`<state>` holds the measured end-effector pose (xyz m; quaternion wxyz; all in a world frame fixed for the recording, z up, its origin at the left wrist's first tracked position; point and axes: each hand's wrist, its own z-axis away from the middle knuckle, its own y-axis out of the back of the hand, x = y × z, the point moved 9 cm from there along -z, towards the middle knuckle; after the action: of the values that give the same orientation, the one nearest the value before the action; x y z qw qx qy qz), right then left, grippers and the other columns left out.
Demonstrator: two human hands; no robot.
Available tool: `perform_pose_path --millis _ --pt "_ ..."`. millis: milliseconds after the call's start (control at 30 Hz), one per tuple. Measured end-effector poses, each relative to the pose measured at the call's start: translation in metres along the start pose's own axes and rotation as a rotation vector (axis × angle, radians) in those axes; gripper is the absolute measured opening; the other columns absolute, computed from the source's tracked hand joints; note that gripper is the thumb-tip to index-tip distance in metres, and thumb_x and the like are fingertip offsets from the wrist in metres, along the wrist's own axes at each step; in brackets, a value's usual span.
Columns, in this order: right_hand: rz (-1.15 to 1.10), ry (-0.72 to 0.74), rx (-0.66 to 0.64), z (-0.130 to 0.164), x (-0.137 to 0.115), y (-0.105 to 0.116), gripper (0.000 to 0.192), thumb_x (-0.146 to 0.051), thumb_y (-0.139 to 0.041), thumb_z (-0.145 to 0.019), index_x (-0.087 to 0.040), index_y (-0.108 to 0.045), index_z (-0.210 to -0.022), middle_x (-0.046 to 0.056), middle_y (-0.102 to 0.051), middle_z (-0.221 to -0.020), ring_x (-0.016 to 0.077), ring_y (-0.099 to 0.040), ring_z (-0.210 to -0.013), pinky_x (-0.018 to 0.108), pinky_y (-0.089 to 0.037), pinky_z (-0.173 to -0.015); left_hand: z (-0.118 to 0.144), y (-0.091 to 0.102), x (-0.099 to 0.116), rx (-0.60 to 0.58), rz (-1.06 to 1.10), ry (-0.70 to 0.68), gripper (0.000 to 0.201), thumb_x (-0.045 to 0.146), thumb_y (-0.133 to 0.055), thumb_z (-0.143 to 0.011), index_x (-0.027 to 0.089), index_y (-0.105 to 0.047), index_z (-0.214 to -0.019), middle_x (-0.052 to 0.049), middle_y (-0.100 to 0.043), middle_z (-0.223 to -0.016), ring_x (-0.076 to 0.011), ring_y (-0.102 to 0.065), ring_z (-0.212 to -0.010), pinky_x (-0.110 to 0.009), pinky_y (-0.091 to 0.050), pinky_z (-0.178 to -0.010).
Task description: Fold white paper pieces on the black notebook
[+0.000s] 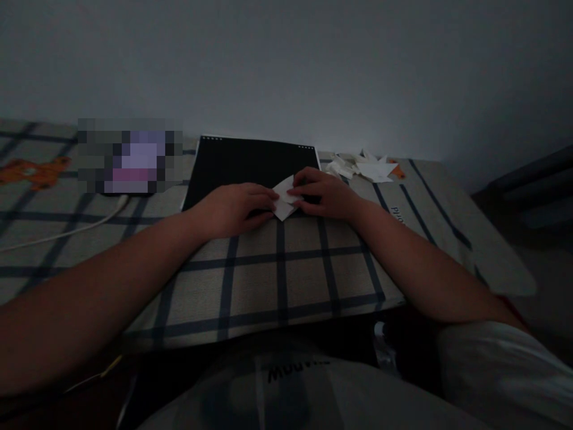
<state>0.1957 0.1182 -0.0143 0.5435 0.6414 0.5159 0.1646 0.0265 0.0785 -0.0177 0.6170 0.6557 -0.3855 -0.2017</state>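
Observation:
A small white piece of folded paper (pixel 283 210) is held between my two hands, over the near edge of a black sheet or board (pixel 250 160). My left hand (pixel 237 209) reaches in from the left, its fingertips closed on the paper's left side. From the right, my right hand (pixel 329 194) has its fingers bent onto the paper's upper right part. The fingertips cover some of the paper, so its folds are partly hidden.
Several white folded paper pieces (pixel 376 169) lie at the back right of the checked tablecloth (pixel 264 280). A phone (pixel 138 161), blurred out, stands at the back left with a white cable (pixel 76 230). A wall (pixel 277 71) rises behind. Below the table edge is a clear plastic bottle (pixel 385 346).

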Motion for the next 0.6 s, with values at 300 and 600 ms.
perform_pose_path --millis 300,600 --pt "0.182 -0.003 -0.034 -0.002 -0.013 -0.001 0.035 -0.023 -0.063 -0.098 -0.025 -0.088 -0.123 0.013 -0.082 -0.129 0.0330 -0.071 -0.120 0.049 -0.056 -0.101 0.000 -0.003 0.006 0.002 -0.031 -0.073 0.040 0.039 -0.055 -0.112 0.028 -0.083 -0.138 -0.006 -0.080 -0.151 -0.0286 -0.071 -0.144 -0.041 -0.056 -0.120" --pt "0.105 -0.050 -0.015 -0.001 0.000 0.000 0.035 -0.026 -0.062 -0.101 -0.025 -0.087 -0.126 0.011 -0.080 -0.128 0.0296 -0.071 -0.116 0.044 -0.058 -0.099 0.002 -0.007 0.023 -0.039 -0.042 -0.186 0.049 0.039 -0.056 -0.111 0.030 -0.075 -0.155 -0.007 -0.074 -0.161 -0.0307 -0.066 -0.153 -0.046 -0.047 -0.132"
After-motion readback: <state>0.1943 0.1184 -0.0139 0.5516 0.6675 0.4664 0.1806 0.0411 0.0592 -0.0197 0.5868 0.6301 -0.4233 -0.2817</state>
